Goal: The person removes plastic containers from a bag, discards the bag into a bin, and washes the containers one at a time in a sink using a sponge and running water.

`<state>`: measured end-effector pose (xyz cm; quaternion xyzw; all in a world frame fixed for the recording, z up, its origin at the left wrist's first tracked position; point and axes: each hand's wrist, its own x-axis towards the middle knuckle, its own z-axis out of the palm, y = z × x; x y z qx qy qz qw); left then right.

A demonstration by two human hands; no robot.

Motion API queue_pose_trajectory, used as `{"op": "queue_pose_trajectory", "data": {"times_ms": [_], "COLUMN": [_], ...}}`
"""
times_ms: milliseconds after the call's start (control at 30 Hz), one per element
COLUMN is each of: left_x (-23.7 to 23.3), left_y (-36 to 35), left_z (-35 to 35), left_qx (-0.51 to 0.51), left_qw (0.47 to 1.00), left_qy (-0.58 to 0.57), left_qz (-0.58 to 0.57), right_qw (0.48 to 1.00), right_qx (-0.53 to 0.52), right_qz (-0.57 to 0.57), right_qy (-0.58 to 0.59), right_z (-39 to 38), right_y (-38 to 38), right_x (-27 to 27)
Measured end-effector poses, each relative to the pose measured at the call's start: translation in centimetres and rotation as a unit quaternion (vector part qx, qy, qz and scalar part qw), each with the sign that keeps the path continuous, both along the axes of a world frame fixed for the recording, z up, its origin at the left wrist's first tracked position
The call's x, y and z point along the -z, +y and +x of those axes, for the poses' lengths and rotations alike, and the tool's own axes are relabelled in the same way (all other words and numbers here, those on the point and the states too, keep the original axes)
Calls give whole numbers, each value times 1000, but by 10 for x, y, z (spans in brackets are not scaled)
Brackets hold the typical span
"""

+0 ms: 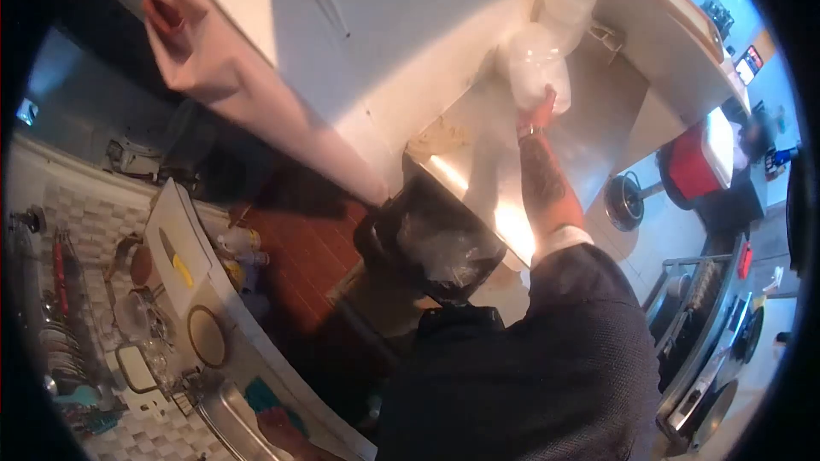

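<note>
My right hand (539, 112) is stretched out, its fingers closed on a translucent plastic container (535, 64) with a rounded body. A second translucent container (567, 4) is right behind it, against the white panel. My left hand (275, 423) is low at the left, beside a teal cloth (272, 405) and the metal sink (229, 414). Its fingers are too dark and small to make out. Under my right arm a black bin (401, 290) has a clear plastic liner (440, 248) inside.
A knife with a yellow handle (182, 271) lies on a white cutting board (162, 230) on the left counter. Plates (64, 350) stand in a rack nearby. A metal rack (696, 324) with pans is at the right, near a red and white box (700, 158).
</note>
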<state>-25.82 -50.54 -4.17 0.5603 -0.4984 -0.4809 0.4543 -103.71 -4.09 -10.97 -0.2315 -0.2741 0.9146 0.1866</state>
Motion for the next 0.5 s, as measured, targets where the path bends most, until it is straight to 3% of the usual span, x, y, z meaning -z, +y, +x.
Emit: {"op": "queue_pose_trajectory", "data": {"times_ms": [67,133,167,233,300,400,467,500], "left_x": [-19,-17,-17,-4,-24,-18,23,27], "left_y": [49,46,22,4,34,30,4,4], "left_z": [-63,-66,-42,-18,-44,-36,0,3], "left_qx": [-51,-14,57,73,-37,-29,123,134], "left_qw": [994,997,993,983,990,982,960,955], "left_qy": [-17,41,97,128,80,129,230,241], "left_qz": [-95,-64,24,110,109,131,104,107], "right_qw": [997,991,984,963,947,873,802,769], "right_qx": [-75,-116,-135,-166,-188,-206,-183,-158], "right_qz": [-14,52,89,184,230,425,554,601], "right_qy": [29,-48,-78,-101,-124,-120,-130,-150], "right_z": [-26,-40,-48,-90,-95,-105,-105,-91], "right_y": [0,-3,-2,13,17,37,43,46], "right_x": [-24,-52,-57,-35,-28,7,6,-9]}}
